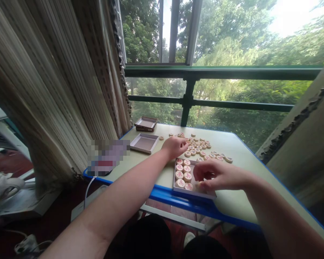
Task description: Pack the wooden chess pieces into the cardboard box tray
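Observation:
A shallow white box (194,194) sits at the table's front edge. Inside its left part stand two columns of round wooden Chinese chess pieces (187,177) with red characters. My right hand (221,174) is over the box's right part, its thumb and fingers pinched on a pale chess piece (200,185), mostly covered. Beyond the box, my left hand (175,146) reaches to the left edge of a loose spread of Chinese chess pieces (198,150). Its fingers are curled together, and what they hold, if anything, is hidden. My right hand covers part of the box's inside.
An open shallow box lid or tray (144,143) lies on the left of the table (232,144), with stacked brown trays (145,123) behind it. A blurred-out device (108,158) with a white cable is at the left edge. Curtains (97,72) and a green railing (221,73) border the table.

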